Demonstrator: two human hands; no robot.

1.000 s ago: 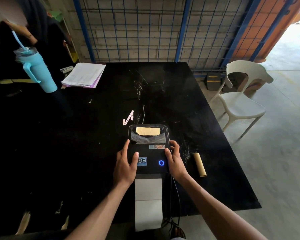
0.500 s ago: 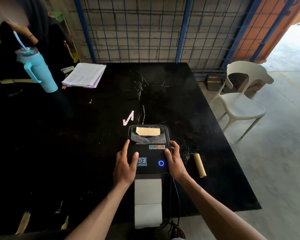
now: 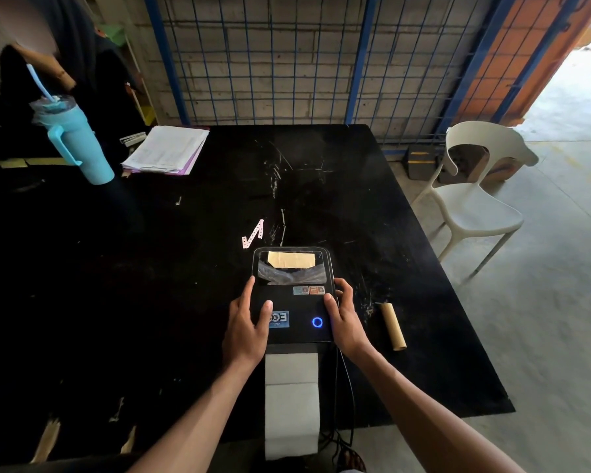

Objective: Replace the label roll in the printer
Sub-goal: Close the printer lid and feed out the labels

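Note:
The black label printer (image 3: 292, 302) lies lid-down on the black table, with a blue ring light (image 3: 317, 322) lit on its near part. Through its clear window a roll with a tan core (image 3: 291, 260) shows. A strip of white labels (image 3: 291, 401) comes out of the near end and hangs over the table's edge. My left hand (image 3: 244, 331) grips the printer's left side, thumb on the lid. My right hand (image 3: 343, 319) grips the right side, fingers curled over the edge. An empty cardboard core (image 3: 393, 326) lies to the right of the printer.
A black cable (image 3: 347, 380) runs from the printer over the near edge. A pink paper scrap (image 3: 252, 234) lies just beyond the printer. Far left are a blue tumbler (image 3: 74, 143), a paper stack (image 3: 168, 150) and a person. A white chair (image 3: 475, 203) stands right of the table.
Both hands stay on the printer's sides. The hanging label strip has shifted slightly at the table's edge.

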